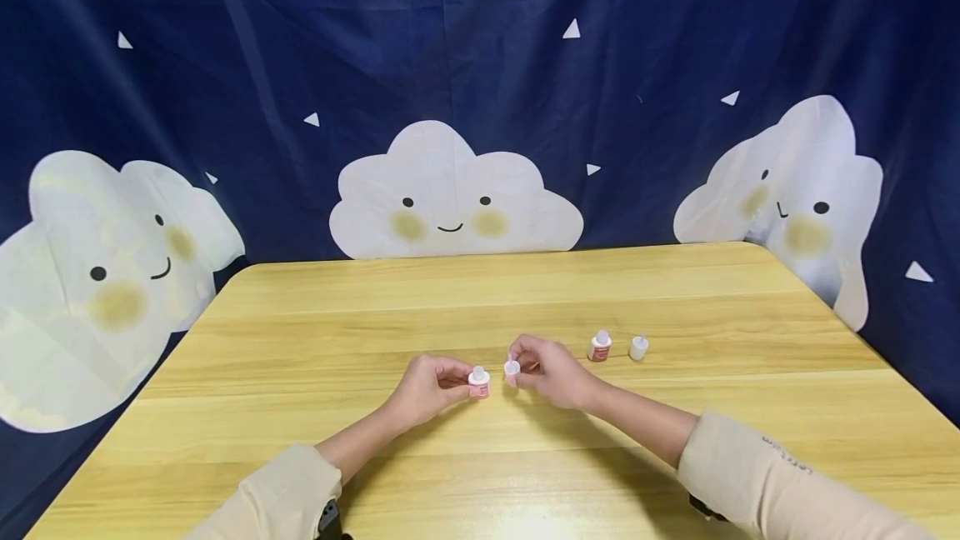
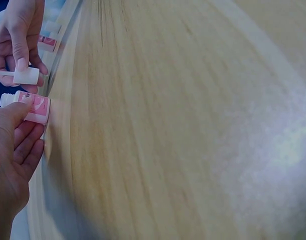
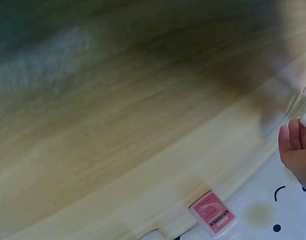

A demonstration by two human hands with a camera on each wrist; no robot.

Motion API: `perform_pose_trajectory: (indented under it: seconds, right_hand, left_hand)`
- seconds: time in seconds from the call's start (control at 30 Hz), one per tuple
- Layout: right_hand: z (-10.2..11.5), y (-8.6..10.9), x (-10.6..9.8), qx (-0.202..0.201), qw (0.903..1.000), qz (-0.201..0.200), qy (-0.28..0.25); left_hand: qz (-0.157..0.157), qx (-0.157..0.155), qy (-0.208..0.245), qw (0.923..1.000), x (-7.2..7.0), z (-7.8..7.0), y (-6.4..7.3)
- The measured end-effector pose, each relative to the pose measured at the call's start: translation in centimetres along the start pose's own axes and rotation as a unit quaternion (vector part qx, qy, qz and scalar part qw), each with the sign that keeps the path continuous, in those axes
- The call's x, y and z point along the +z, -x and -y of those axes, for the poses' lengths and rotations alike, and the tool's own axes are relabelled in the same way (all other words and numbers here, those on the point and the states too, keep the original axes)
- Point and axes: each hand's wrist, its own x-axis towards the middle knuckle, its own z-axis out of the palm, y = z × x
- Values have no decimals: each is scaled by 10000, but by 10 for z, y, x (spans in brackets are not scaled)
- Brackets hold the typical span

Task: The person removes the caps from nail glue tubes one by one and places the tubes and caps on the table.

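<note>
Near the middle of the table, my left hand (image 1: 429, 390) pinches a small white bottle (image 1: 478, 387) with a pink label between thumb and fingers. The bottle stands upright and its neck is uncapped. Just to the right, my right hand (image 1: 553, 372) pinches a white cap (image 1: 512, 369), whose thin stem points upward. A narrow gap separates this cap from the bottle. In the left wrist view, the cap (image 2: 26, 76) and bottle (image 2: 35, 107) are side by side. The right wrist view catches only part of the right hand (image 3: 299, 155) at its edge.
Right of my right hand stands a second uncapped bottle (image 1: 600, 348) with a red-pink label. Beside it is another white cap (image 1: 638, 348), its stem pointing up. A wooden table (image 1: 360, 307) lies below, and a dark blue curtain (image 1: 495, 65) with printed clouds hangs behind its far edge.
</note>
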Motion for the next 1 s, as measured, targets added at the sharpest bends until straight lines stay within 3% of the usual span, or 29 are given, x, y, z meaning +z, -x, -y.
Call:
perform_pose_trajectory:
  seconds: [0.67,1.0]
  right_hand:
    - [-8,3,7,-357,9993,-136,-29]
    - [-8,4,7,-257,9996,-84,-126]
  left_hand:
    - [1,165,-21,9999,0,0,0]
    - [37,192,32,9998,-1,-2,1]
